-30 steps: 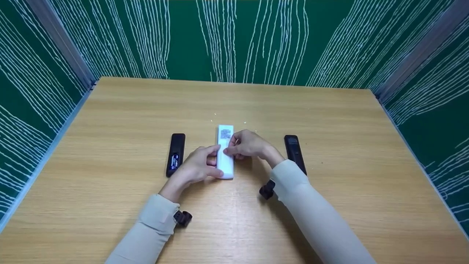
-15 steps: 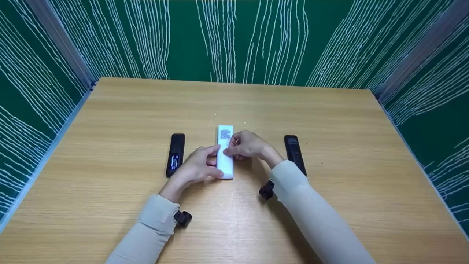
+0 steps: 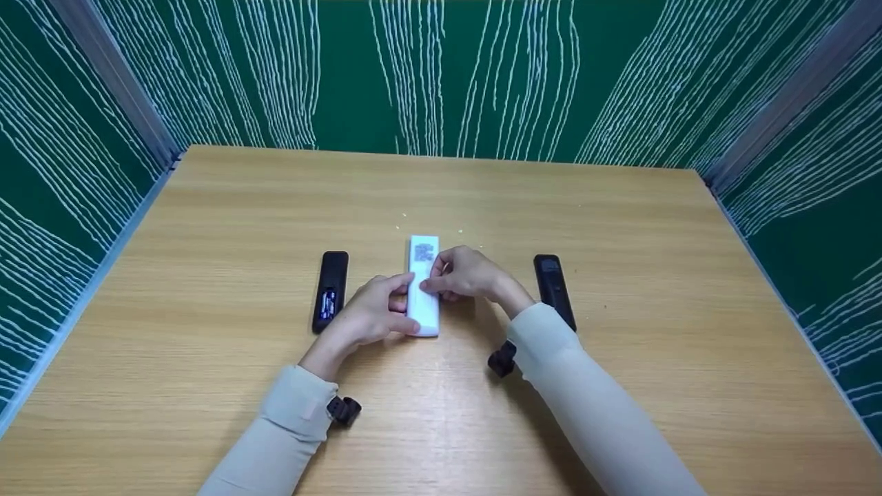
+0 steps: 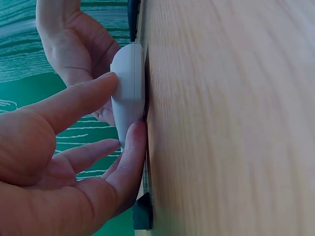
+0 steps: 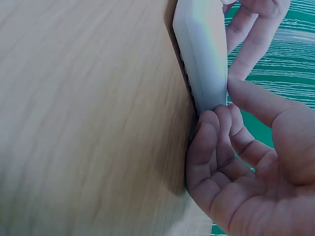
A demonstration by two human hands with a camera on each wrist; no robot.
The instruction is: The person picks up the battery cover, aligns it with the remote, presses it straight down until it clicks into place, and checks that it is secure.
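Note:
A white remote control (image 3: 423,303) lies on the table in the head view, its back with a grey printed label facing up. My left hand (image 3: 373,308) holds it from the left, thumb at the near end and fingers along the side. From the right, my right hand (image 3: 468,271) grips it, with the thumb (image 5: 256,101) on the back and curled fingers (image 5: 204,142) against the edge in the right wrist view. The left wrist view shows the rounded near end of the white remote control (image 4: 129,81) between the fingers. Its button side is hidden underneath.
A black remote control (image 3: 335,269) with an uncovered battery compartment lies left of the hands. Another black remote control (image 3: 553,286) lies to the right, partly behind the right sleeve. Small pale crumbs (image 3: 460,231) dot the wooden table (image 3: 275,200). Green panels (image 3: 351,76) stand around it.

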